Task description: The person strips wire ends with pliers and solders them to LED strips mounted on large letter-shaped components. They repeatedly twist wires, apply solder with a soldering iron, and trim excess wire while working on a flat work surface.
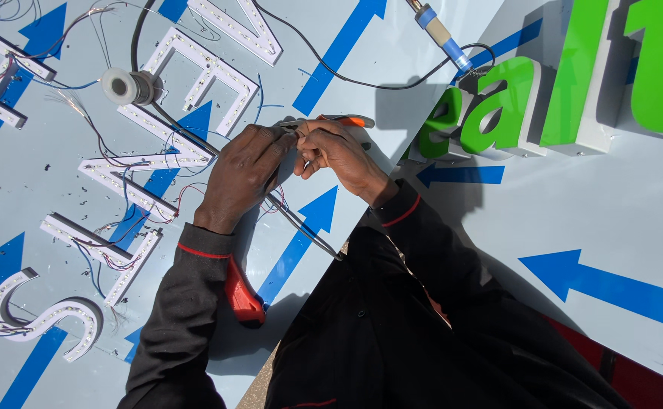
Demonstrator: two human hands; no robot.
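Note:
My left hand (242,173) and my right hand (336,151) meet over a pale sign panel (36,182) printed with blue arrows. Their fingertips pinch thin wires together between them. My right hand also grips a small tool with an orange handle (350,120), its metal jaws pointing left toward my left fingertips. A black cable (301,223) runs under my left hand toward the panel's edge. White channel letters with LED strips (202,72) lie on the panel just left of my hands, with red and blue wires trailing from them.
A spool of solder wire (123,85) stands at upper left. A soldering iron with blue and beige handle (441,34) lies at the top. Green raised letters (509,106) sit on a second panel at right. A red-handled tool (242,297) lies under my left sleeve.

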